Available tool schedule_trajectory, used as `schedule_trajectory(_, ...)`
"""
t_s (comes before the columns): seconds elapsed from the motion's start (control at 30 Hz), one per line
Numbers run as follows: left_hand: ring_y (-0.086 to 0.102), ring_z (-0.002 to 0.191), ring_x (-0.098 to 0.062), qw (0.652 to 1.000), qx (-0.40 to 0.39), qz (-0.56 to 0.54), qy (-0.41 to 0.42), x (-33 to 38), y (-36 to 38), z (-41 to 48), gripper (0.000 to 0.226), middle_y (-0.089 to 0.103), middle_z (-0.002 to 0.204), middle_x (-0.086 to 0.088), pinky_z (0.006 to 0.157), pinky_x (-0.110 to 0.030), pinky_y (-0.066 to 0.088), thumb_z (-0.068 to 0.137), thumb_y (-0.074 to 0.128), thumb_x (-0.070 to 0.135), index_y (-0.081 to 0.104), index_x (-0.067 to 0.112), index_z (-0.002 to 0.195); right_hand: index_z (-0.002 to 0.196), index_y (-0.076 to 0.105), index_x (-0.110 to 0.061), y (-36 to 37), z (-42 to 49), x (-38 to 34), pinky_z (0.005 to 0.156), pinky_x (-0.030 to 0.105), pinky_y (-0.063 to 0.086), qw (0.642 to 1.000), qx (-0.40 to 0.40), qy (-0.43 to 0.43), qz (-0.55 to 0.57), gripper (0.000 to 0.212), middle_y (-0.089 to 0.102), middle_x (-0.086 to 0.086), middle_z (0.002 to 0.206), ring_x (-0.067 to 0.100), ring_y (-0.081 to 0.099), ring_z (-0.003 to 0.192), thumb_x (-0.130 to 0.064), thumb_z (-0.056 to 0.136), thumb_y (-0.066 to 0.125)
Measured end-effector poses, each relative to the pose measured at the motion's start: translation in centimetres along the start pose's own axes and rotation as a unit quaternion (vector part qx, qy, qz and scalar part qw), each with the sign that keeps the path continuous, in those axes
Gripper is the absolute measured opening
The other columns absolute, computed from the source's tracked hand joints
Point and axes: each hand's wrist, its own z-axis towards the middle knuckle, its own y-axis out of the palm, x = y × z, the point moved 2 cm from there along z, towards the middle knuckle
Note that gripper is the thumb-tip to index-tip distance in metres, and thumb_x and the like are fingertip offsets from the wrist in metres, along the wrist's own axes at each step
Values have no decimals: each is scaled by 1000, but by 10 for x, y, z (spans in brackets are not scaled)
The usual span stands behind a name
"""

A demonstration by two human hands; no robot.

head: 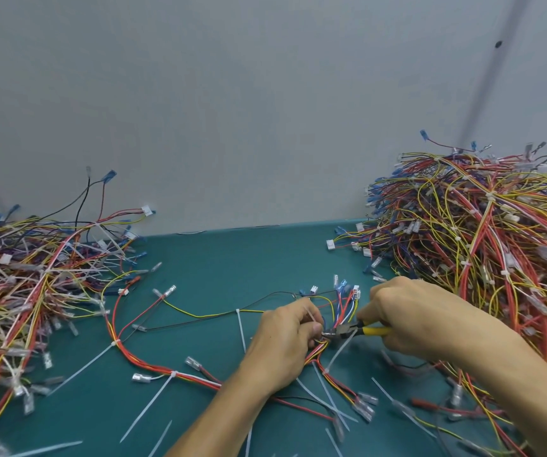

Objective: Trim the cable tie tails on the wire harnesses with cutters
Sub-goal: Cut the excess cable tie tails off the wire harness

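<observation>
One wire harness (153, 367) of red, yellow and black wires lies spread on the green table (219, 265). Long white cable tie tails (153, 404) stick out from it at several points. My left hand (285, 341) pinches the harness bundle near its connector end, with a white tie tail rising between the fingers. My right hand (420, 318) grips yellow-handled cutters (354, 330), whose metal jaws sit at the bundle right beside my left thumb. Whether the jaws are around a tail I cannot tell.
A pile of harnesses with long untrimmed tails (25, 285) lies at the left. A taller heap of harnesses (489, 232) fills the right side behind my right arm. Loose cut tie pieces (331, 400) litter the front of the table. A grey wall (265, 110) stands behind.
</observation>
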Motion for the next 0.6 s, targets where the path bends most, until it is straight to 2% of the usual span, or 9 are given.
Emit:
schedule_trajectory(0.13, 53, 57, 1, 1000, 2, -1, -8, -1, 1, 0, 28, 58, 60, 10, 59, -14, 42, 91, 56, 13, 56, 31, 69, 88, 54, -29, 4, 0, 0, 73, 34, 51, 1000, 5, 2, -8, 15, 55, 2, 95, 30, 58, 94, -20, 76, 51)
schedule_trajectory(0.27, 51, 54, 3, 1000, 3, 3, -2, 0, 1, 0, 25, 57, 60, 9, 54, -10, 38, 91, 56, 14, 57, 30, 72, 94, 56, -30, 9, -1, -1, 67, 31, 44, 999, 24, 12, -24, 20, 56, 2, 94, 30, 58, 93, -24, 76, 50)
schedule_trajectory(0.43, 51, 54, 3, 1000, 15, 1, 2, -3, 0, 1, 21, 60, 60, 8, 52, -10, 38, 91, 56, 17, 58, 28, 73, 80, 44, -31, 14, -3, -3, 63, 29, 36, 999, 26, 26, -13, 8, 52, 0, 89, 30, 57, 91, -26, 78, 50)
schedule_trajectory(0.47, 52, 54, 2, 1000, 20, -6, 0, -3, -1, 1, 19, 62, 60, 7, 54, -13, 41, 90, 57, 17, 59, 27, 74, 79, 43, -30, 15, -5, -3, 63, 30, 35, 999, 22, 33, -5, 8, 51, 0, 88, 29, 57, 92, -27, 80, 50)
schedule_trajectory(0.53, 57, 59, -6, 998, 35, -46, -14, -5, -2, 2, 15, 66, 63, 3, 66, -28, 49, 88, 58, 16, 60, 23, 75, 81, 43, -27, 16, -8, -4, 65, 30, 38, 998, 18, 50, 20, 6, 48, -1, 86, 28, 56, 92, -28, 83, 48)
schedule_trajectory(0.6, 60, 60, -13, 992, 64, -107, -31, -4, -6, 3, 15, 68, 66, -2, 66, -38, 50, 86, 58, 10, 60, 21, 76, 89, 49, -24, 16, -13, -5, 67, 31, 44, 996, 15, 73, 39, 8, 51, 0, 88, 27, 57, 90, -31, 86, 48)
